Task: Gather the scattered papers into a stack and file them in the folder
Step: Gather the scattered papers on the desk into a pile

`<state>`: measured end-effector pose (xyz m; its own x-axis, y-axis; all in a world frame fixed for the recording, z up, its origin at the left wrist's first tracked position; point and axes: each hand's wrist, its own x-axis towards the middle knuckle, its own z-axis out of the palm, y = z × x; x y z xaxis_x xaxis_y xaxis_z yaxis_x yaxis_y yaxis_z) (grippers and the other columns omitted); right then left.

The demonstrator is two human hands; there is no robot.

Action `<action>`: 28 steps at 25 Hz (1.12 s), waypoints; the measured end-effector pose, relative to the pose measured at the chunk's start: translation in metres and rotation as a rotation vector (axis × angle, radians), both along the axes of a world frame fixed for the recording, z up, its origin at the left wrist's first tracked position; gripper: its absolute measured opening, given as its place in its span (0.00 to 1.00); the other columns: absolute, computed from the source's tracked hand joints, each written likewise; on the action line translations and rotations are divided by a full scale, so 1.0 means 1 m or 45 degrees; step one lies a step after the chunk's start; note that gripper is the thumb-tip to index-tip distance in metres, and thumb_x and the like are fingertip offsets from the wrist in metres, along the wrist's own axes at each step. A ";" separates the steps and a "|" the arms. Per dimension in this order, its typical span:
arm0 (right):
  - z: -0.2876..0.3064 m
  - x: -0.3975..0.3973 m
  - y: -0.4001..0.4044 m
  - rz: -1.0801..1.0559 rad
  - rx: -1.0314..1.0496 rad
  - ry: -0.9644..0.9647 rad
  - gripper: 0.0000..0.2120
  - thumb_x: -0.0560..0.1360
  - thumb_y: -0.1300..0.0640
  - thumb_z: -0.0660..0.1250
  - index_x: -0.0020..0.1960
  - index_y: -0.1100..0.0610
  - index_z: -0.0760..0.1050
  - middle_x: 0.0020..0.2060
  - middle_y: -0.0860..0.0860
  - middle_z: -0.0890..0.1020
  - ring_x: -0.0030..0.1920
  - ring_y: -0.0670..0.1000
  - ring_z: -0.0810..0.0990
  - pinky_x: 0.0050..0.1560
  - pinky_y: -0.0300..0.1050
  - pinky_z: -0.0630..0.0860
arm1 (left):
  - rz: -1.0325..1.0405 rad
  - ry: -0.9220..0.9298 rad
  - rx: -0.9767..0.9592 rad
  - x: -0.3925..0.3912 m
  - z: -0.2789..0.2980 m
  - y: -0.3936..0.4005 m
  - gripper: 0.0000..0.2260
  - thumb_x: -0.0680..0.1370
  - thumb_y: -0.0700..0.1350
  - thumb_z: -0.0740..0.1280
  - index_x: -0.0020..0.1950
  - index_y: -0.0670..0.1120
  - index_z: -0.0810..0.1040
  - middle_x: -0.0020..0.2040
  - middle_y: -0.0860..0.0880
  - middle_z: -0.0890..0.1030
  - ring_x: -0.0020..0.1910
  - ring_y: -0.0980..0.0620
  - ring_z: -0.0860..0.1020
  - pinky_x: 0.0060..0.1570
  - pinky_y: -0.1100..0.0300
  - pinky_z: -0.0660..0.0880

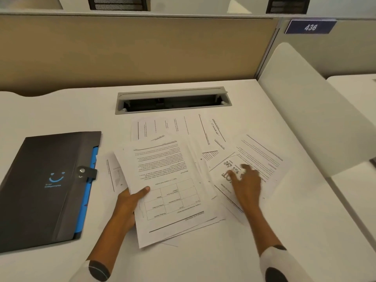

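Note:
A loose stack of printed papers (171, 186) lies in the middle of the white desk. My left hand (130, 202) grips its left edge, thumb on top of the top sheet. More printed sheets lie scattered behind the stack (162, 127) and to its right (262, 157). My right hand (247, 182) rests flat, fingers spread, on a sheet with a large printed logo (225, 176). A dark folder (46, 188) with a blue smiley mark, blue inner edge and snap tab lies closed at the left. One sheet (112, 174) peeks out between folder and stack.
An open grey cable tray (173, 100) is set into the desk behind the papers. A beige partition (132, 51) rises at the back. A white side divider (309, 110) bounds the desk on the right, under a blue sign reading 436 (310, 27).

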<state>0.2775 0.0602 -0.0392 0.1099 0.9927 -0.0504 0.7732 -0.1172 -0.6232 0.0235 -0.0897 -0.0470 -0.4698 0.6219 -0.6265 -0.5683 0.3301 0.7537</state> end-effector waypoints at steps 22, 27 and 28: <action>0.010 0.100 0.047 -0.758 -0.065 0.929 0.15 0.69 0.66 0.71 0.55 0.65 0.78 0.47 0.60 0.80 0.41 0.57 0.79 0.26 0.39 0.78 | 0.021 0.006 -0.010 -0.003 -0.005 0.001 0.13 0.72 0.35 0.69 0.55 0.44 0.76 0.46 0.45 0.81 0.47 0.43 0.80 0.40 0.49 0.77; 0.064 0.118 0.053 -0.661 0.155 1.090 0.07 0.71 0.63 0.70 0.39 0.53 0.76 0.40 0.54 0.79 0.31 0.45 0.78 0.22 0.31 0.73 | -0.007 -0.013 0.014 -0.004 -0.005 0.000 0.14 0.72 0.35 0.69 0.57 0.44 0.76 0.47 0.45 0.81 0.47 0.44 0.80 0.40 0.50 0.77; 0.075 0.117 0.051 -0.605 0.183 1.099 0.07 0.71 0.63 0.70 0.39 0.52 0.76 0.39 0.52 0.79 0.28 0.42 0.78 0.24 0.31 0.73 | -0.012 -0.014 0.014 -0.004 -0.005 0.001 0.15 0.72 0.35 0.69 0.57 0.44 0.75 0.47 0.45 0.81 0.47 0.44 0.80 0.40 0.50 0.77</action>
